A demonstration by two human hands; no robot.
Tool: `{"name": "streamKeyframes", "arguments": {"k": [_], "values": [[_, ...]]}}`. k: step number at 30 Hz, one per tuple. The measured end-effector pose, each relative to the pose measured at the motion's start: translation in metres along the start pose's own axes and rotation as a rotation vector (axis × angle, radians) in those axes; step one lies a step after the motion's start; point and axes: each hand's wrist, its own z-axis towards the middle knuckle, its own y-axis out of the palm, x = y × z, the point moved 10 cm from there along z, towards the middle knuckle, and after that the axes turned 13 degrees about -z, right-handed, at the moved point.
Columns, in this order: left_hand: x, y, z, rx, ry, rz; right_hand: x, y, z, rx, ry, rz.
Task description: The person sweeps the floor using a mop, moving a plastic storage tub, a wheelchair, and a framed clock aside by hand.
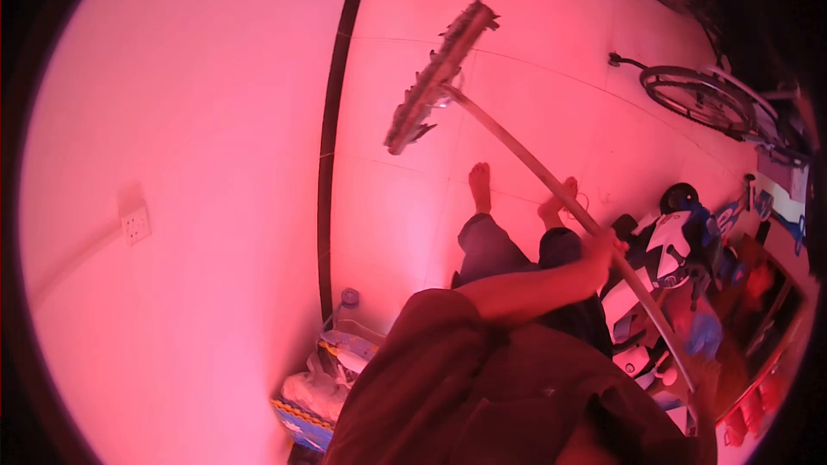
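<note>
A long-handled push broom (525, 155) slants across the view. Its wide head (439, 77) has ragged dark bristles or debris along its edges and is above or on the pale tiled floor, I cannot tell which. My left hand (606, 251) is closed round the middle of the handle, with the forearm reaching across my body. Lower down, near the handle's end, my right hand (702, 375) is dim and partly lost in shadow, but its fingers appear wrapped round the handle. My bare feet (481, 188) stand on the floor below the broom head.
A wall with a socket (136, 226) rises on the left, edged by a dark skirting strip (327, 155). Bicycle wheels (698, 99) stand at upper right. A child's ride-on motorbike (668, 250) is close by on my right. Bags and a blue box (301, 422) sit at lower left.
</note>
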Motion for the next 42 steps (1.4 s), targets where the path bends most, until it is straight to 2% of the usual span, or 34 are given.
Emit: {"name": "streamKeyframes", "arguments": {"k": [1, 2, 3, 5, 7, 8, 9, 10, 11, 12, 13, 14, 16, 17, 21, 24, 26, 28, 30, 32, 34, 36, 38, 40, 41, 42], "values": [[0.049, -0.002, -0.001, 0.028, 0.091, -0.01, -0.028, -0.012, 0.031, -0.106, -0.021, -0.111], [0.096, -0.002, -0.003, 0.058, 0.179, -0.019, -0.066, -0.028, 0.055, -0.118, -0.072, -0.145], [0.137, -0.018, 0.024, 0.066, 0.243, 0.145, -0.106, -0.047, 0.079, -0.128, -0.124, -0.178], [0.219, -0.066, 0.087, 0.004, 0.383, 0.208, -0.197, -0.097, 0.112, -0.036, -0.265, -0.043], [0.325, -0.08, 0.067, 0.111, 0.591, 0.154, -0.305, -0.16, 0.136, 0.074, -0.38, 0.174], [0.358, -0.117, 0.111, 0.102, 0.545, -0.24, -0.357, -0.19, 0.143, 0.09, -0.428, 0.068], [0.398, -0.13, 0.105, 0.186, 0.621, -0.106, -0.391, -0.184, 0.156, -0.123, -0.401, 0.05], [0.436, -0.142, 0.097, 0.282, 0.687, 0.03, -0.427, -0.174, 0.172, -0.181, -0.386, 0.086], [0.456, -0.153, 0.094, 0.351, 0.715, 0.025, -0.479, -0.209, 0.173, -0.139, -0.461, 0.058], [0.477, -0.164, 0.099, 0.39, 0.724, 0.192, -0.523, -0.224, 0.181, -0.066, -0.528, 0.056], [0.49, -0.183, 0.108, 0.409, 0.738, 0.181, -0.553, -0.229, 0.181, -0.005, -0.597, 0.055], [0.497, -0.197, 0.118, 0.349, 0.741, 0.153, -0.564, -0.226, 0.175, -0.035, -0.592, 0.048], [0.48, -0.208, 0.125, 0.362, 0.652, 0.055, -0.568, -0.217, 0.175, -0.121, -0.543, -0.074], [0.466, -0.207, 0.126, 0.369, 0.645, 0.051, -0.557, -0.217, 0.172, -0.074, -0.581, -0.073], [0.384, -0.197, 0.128, 0.415, 0.593, 0.251, -0.49, -0.208, 0.159, -0.125, -0.55, -0.149], [0.307, -0.179, 0.116, 0.484, 0.535, 0.288, -0.413, -0.191, 0.153, -0.199, -0.447, -0.173], [0.243, -0.166, 0.129, 0.512, 0.519, 0.268, -0.356, -0.181, 0.155, -0.096, -0.484, -0.278], [0.171, -0.17, 0.172, 0.363, 0.542, 0.1, -0.285, -0.168, 0.154, -0.014, -0.455, -0.245], [0.1, -0.122, 0.149, 0.314, 0.504, 0.188, -0.232, -0.174, 0.144, 0.058, -0.426, -0.218], [0.027, -0.107, 0.174, 0.264, 0.465, 0.243, -0.171, -0.182, 0.134, -0.143, -0.275, -0.087], [-0.041, -0.067, 0.172, 0.269, 0.346, 0.144, -0.112, -0.178, 0.124, -0.123, -0.224, -0.101], [-0.1, -0.023, 0.133, 0.298, 0.292, 0.203, -0.059, -0.187, 0.101, -0.086, -0.144, -0.059], [-0.188, -0.012, 0.164, 0.175, 0.181, -0.074, -0.031, -0.205, 0.078, -0.053, -0.1, -0.058], [-0.228, 0.023, 0.142, 0.138, 0.152, 0.038, -0.008, -0.229, 0.058, -0.024, -0.065, -0.071], [-0.242, 0.035, 0.132, 0.135, 0.149, 0.03, 0.013, -0.228, 0.047, -0.146, 0.052, -0.134], [-0.27, 0.051, 0.128, 0.063, -0.011, -0.101, 0.03, -0.23, 0.034, -0.199, 0.113, -0.163]]}}
